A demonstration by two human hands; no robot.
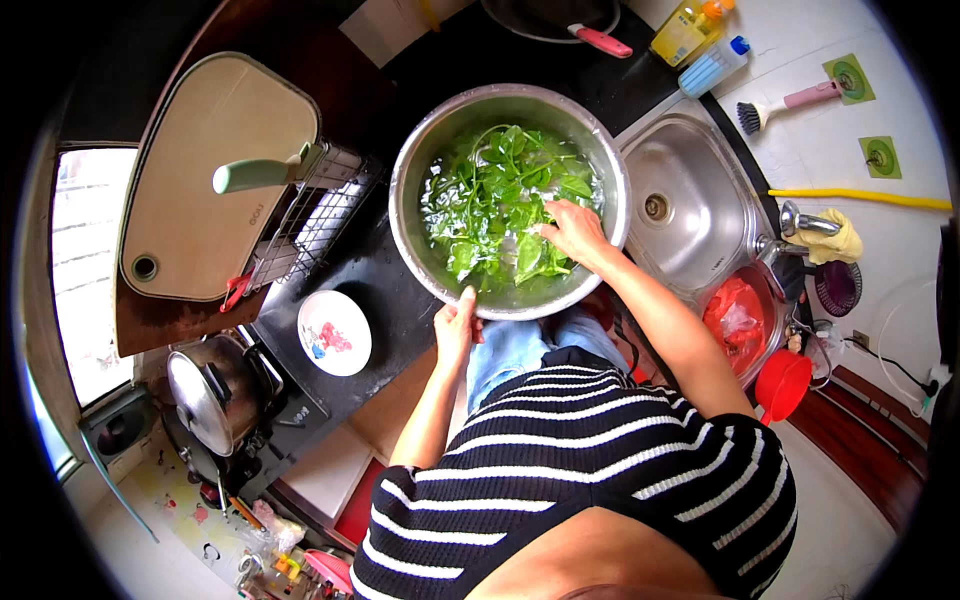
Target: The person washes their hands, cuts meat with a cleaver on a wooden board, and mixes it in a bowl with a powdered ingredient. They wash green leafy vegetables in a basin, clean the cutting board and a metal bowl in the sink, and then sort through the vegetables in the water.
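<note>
A large stainless steel basin stands on the black countertop before me, holding water and leafy green vegetables. With the thumb over its near rim, my left hand grips the basin at the lower left. My right hand is over the right part of the basin, its fingertips at the wet leaves and the fingers apart. Whether it pinches a leaf cannot be told. Part of the leaves lies under the water's surface.
Right of the basin is a steel sink with a faucet and a red bag in its smaller bowl. To the left are a white plate, a cutting board, a wire rack and a lidded pot. A red-handled pan lies beyond.
</note>
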